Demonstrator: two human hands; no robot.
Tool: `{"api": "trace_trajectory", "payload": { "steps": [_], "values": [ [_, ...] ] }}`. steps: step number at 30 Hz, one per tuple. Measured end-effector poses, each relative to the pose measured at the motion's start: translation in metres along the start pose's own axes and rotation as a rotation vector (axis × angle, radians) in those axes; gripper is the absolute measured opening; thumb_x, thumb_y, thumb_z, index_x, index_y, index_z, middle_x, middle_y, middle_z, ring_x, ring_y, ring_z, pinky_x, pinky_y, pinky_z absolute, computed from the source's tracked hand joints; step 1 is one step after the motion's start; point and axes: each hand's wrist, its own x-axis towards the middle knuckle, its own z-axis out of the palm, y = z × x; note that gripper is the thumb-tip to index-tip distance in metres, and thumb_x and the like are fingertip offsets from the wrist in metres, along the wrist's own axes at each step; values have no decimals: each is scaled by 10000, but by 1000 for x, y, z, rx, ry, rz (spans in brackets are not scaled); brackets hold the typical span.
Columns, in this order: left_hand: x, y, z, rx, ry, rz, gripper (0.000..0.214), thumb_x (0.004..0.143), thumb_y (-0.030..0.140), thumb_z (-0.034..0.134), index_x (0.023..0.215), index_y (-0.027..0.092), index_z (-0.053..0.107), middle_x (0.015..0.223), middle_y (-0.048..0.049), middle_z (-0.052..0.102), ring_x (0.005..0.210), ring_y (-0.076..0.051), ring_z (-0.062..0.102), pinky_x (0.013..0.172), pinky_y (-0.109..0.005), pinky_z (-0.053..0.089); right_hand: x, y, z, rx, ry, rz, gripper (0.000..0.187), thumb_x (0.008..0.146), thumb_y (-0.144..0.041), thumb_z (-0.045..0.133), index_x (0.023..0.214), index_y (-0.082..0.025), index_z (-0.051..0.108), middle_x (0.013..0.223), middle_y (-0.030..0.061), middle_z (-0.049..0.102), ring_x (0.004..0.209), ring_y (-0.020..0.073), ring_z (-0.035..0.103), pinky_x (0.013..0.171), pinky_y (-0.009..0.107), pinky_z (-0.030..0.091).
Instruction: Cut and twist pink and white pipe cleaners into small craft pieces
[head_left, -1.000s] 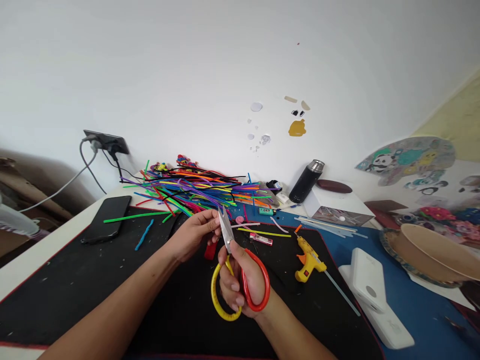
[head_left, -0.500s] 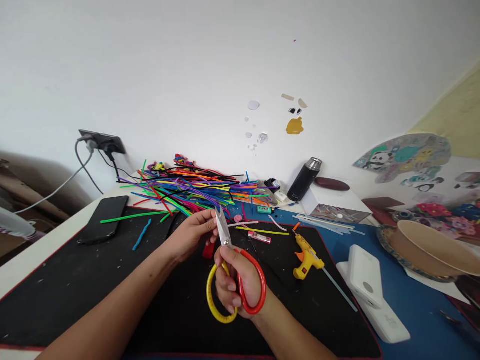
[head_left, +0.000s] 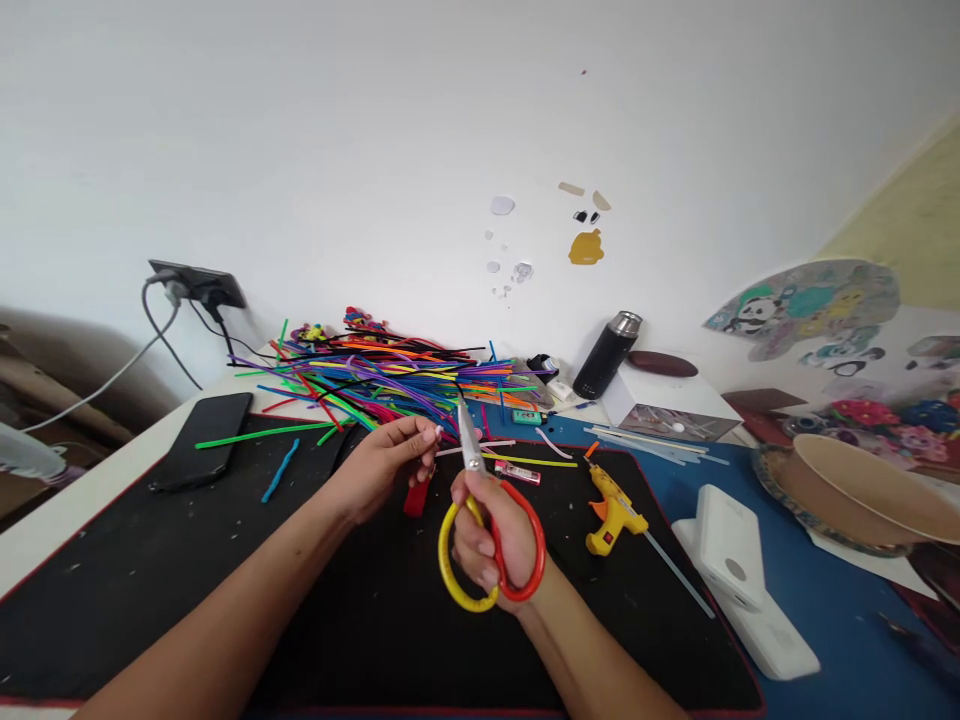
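My right hand [head_left: 499,540] is wrapped round the scissors [head_left: 472,445], which have one yellow and one red handle loop. Their blades are closed together and point up and away from me. To the left, my left hand [head_left: 396,460] pinches a tiny pale piece [head_left: 439,431] between thumb and fingertips; its kind is too small to make out. A gap lies between that piece and the blades. Beyond both hands spreads a heap of colourful pipe cleaners [head_left: 405,375]. Just below my left fingers, a red object [head_left: 416,497] rests on the black mat [head_left: 360,620].
A yellow glue gun [head_left: 615,515] lies right of my hands, near a pink lighter [head_left: 517,473] and glue sticks [head_left: 660,445]. A phone [head_left: 202,440] is at left. A black flask [head_left: 607,355], white power banks [head_left: 731,550] and a bowl [head_left: 862,490] stand around the right side.
The scissors have moved right, away from my left fingertips, and their blades have closed. The tiny pale piece now shows at my left fingertips.
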Motion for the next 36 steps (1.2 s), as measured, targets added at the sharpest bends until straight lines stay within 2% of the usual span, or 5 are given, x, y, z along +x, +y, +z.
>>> {"api": "trace_trajectory", "payload": {
  "steps": [8,15,25,32,36],
  "values": [
    [1,16,-7,-111,214,241,314,799,412,868,804,180,657,606,56,510,523,-81,459,468,-185,322,1,-6,-4,-520,200,-90,572,898,-759,627,945,-191,591,432,-108,471,266,80,395,288,157,298],
    [-7,27,-1,-73,238,366,282,812,400,853,812,193,661,590,54,511,528,-93,460,481,-205,314,1,25,1,-713,39,158,569,913,-767,588,1037,-212,572,479,-100,530,310,107,466,332,179,368],
    [-10,32,3,-49,235,332,322,782,435,864,809,199,648,581,54,520,530,-98,449,488,-212,307,22,31,20,-807,3,235,555,902,-604,707,1264,-205,573,639,-34,666,474,156,618,465,230,475],
    [-9,32,-4,19,242,345,301,816,447,834,818,206,654,596,51,546,527,-104,475,490,-220,334,35,21,52,-1663,-1,-67,435,886,-554,737,1153,-212,750,829,86,768,763,286,721,589,305,426],
    [-4,25,-10,181,198,293,327,850,493,794,822,206,640,602,49,552,530,-108,468,510,-219,363,36,21,52,-1592,41,-180,267,974,-447,658,910,-213,770,757,67,752,677,237,706,609,308,443]
  ]
}}
